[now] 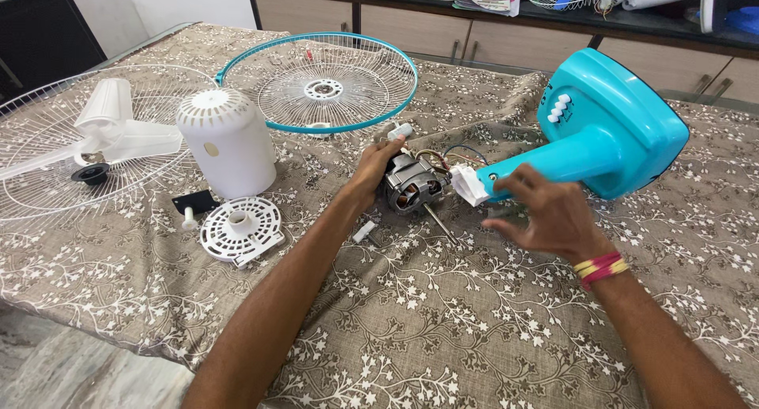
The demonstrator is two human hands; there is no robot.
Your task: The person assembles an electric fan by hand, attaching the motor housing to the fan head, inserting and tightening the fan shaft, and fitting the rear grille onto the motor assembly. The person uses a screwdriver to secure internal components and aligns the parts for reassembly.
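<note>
Fan well stripped: bare motor [413, 184] w/ shaft lies mid desk [443, 330], wires running to the teal stand/base [609, 128] on the right; left hand [371, 172] curled loosely on the motor's left side, right hand [553, 215] open, fingers spread, hovering just near of the stand neck (gripping nothing). Already off, to the left: white motor cover [228, 144], round vented plate [241, 229], blade [111, 128] on the white grille [47, 188], teal-rim grille [320, 81] far. Motor not yet free of stand; small loose white part [364, 232] near the left forearm could get knocked.
</note>
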